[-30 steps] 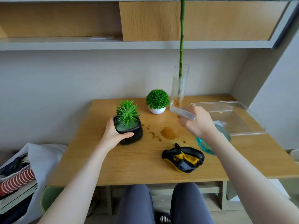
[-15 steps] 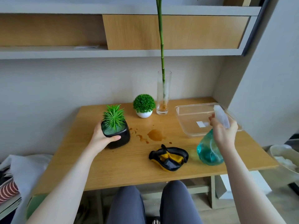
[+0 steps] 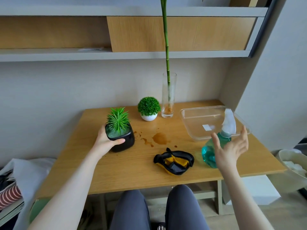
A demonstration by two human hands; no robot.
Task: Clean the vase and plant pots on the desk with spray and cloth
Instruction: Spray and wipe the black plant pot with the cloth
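My left hand [image 3: 106, 141] grips a black square pot [image 3: 123, 141] with a spiky green plant, tilted slightly on the wooden desk [image 3: 132, 170]. A teal spray bottle [image 3: 214, 146] with a white trigger head stands on the desk at the right. My right hand [image 3: 232, 146] is just in front of the bottle, fingers spread, holding nothing. A black and yellow cloth [image 3: 174, 161] lies crumpled at the desk's front centre. A small white pot [image 3: 149, 117] with a round green bush and a tall glass vase [image 3: 168, 95] with a bamboo stalk stand at the back.
A clear plastic tray [image 3: 199, 112] sits at the back right, behind the bottle. Brown spill stains [image 3: 160, 138] mark the desk's middle. A shelf [image 3: 116, 53] runs above. Bags and books [image 3: 11, 193] lie at the left, a white bin [image 3: 292, 166] at the right.
My right hand carried the spray bottle from the desk's middle to the right, set it down and let go. My left hand kept its hold on the black pot.
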